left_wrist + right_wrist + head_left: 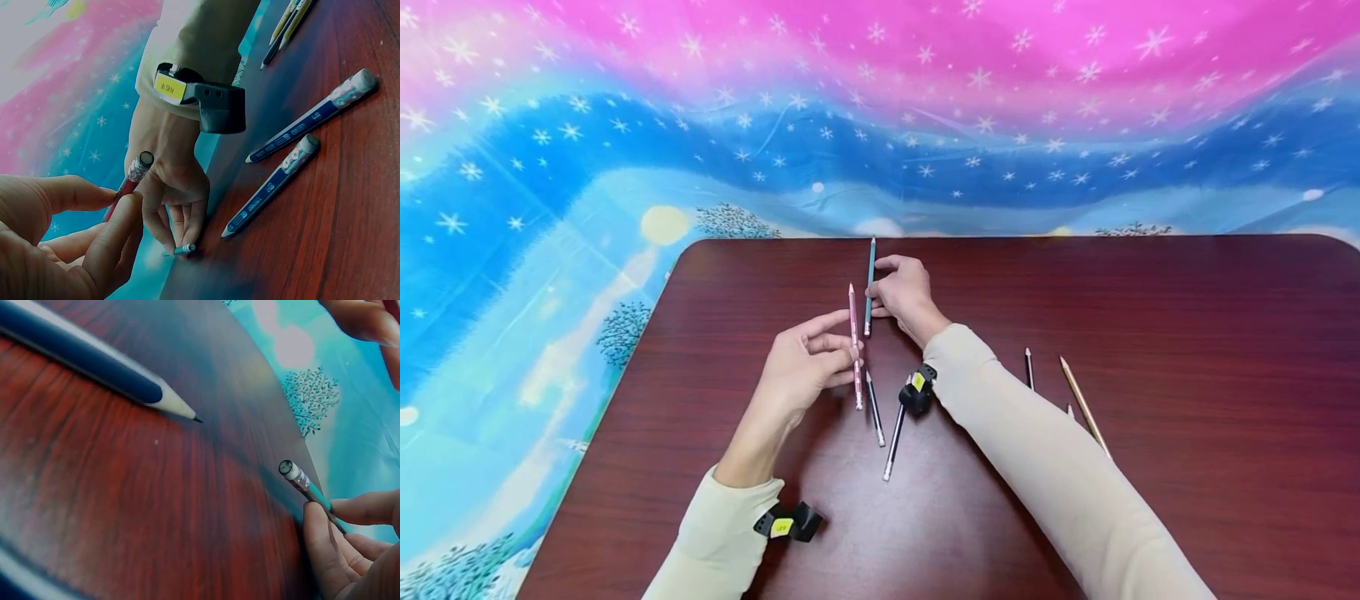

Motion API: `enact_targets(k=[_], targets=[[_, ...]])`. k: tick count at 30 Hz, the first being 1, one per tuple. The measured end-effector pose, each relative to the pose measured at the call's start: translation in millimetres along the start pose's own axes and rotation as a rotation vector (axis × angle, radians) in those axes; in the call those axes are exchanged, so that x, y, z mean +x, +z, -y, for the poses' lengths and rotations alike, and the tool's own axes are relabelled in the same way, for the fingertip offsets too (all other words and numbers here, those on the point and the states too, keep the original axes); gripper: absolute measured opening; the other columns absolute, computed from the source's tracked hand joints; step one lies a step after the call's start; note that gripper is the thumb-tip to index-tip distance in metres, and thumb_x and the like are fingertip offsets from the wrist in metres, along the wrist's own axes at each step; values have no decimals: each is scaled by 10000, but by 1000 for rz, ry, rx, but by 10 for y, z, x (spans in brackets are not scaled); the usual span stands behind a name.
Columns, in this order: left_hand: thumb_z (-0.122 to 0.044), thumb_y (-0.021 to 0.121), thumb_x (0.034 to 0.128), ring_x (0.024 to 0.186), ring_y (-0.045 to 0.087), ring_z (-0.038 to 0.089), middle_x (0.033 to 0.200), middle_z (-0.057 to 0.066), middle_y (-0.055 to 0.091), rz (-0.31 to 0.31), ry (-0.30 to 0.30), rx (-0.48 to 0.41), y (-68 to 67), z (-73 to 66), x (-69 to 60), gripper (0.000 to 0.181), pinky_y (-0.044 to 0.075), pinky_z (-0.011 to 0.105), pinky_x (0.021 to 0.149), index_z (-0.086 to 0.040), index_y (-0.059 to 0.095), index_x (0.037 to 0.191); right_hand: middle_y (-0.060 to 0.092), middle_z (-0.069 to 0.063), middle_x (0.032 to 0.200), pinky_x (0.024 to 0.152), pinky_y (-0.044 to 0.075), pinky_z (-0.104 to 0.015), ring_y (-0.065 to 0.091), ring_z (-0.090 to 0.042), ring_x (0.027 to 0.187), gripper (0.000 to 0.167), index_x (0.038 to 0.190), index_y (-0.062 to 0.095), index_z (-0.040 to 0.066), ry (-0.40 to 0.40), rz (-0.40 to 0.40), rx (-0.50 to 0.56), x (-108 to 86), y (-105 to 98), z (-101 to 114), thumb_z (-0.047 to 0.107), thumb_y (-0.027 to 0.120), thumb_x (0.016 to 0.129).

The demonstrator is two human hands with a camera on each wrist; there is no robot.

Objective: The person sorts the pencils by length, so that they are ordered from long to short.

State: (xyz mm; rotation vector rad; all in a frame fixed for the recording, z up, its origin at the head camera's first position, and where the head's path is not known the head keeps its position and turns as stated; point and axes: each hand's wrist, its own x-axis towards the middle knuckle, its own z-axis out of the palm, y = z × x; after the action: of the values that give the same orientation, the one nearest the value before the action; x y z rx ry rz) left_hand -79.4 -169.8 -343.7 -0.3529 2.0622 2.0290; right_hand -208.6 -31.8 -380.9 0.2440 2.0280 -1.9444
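My left hand (801, 360) pinches a pink pencil (853, 321) between thumb and fingers, its sharpened tip pointing away from me and its eraser end toward me. Farther off, my right hand (905, 293) pinches a teal pencil (870, 283) near the table's back edge, also tip away. In the right wrist view the eraser end of the teal pencil (300, 478) sticks out past the thumb. Between the arms, two dark blue pencils (875, 408) (894, 442) lie on the table with their eraser ends toward me.
Right of my right forearm lie a gold pencil (1084, 404), a dark pencil (1028, 367) and another pencil tip (1070, 410), partly hidden by the sleeve. The brown wooden table (1225, 375) ends at a snowflake-patterned cloth (880, 108) behind it.
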Motion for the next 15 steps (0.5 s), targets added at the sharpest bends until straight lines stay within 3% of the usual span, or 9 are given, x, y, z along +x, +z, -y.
enact_targets(k=[8,15], targets=[[102,654,932,748,715,76,864,-10,710,3,-1,-33,-29,-19,10,596,641,266,680,-42,547,1501,724,-163,881,543,618,-300,633,-143,526,531,1404,633,64,6,-44,-87,34,94,43,-112,683,905],[106,649,932,750,713,71,866,-8,709,-10,-1,-30,-49,-20,10,591,640,264,680,-48,554,1495,682,-142,872,543,618,-303,620,-142,513,530,1409,624,69,33,-41,-141,40,132,80,-97,671,907]])
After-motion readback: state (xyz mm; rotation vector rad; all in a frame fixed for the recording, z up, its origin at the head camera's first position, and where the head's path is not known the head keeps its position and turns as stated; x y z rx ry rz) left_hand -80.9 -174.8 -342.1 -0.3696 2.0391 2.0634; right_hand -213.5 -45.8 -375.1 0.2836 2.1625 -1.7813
